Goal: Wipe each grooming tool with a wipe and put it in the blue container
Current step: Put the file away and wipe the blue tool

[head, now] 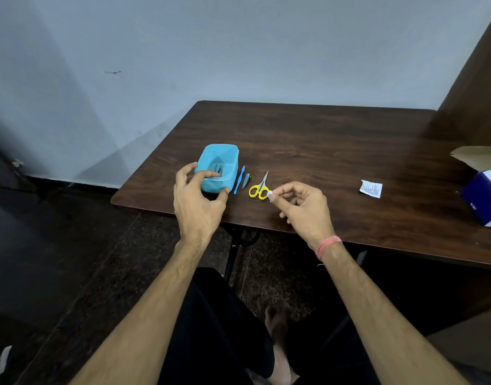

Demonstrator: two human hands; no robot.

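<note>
While left hand (197,201) is hovering open-fingered at blue container (211,187) holding one tool, right hand (302,207) is pinching wipe (270,193); scissors (259,187), clipper (247,180), blue file (239,180) are waiting on bench (322,140).

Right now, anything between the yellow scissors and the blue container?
Yes. The blue tool and the nail clipper lie on the table between the scissors and the blue container. The container's top is open; the left hand is at its near side.

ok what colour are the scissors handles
Yellow: the scissors have yellow handles, seen in the head view.
</note>
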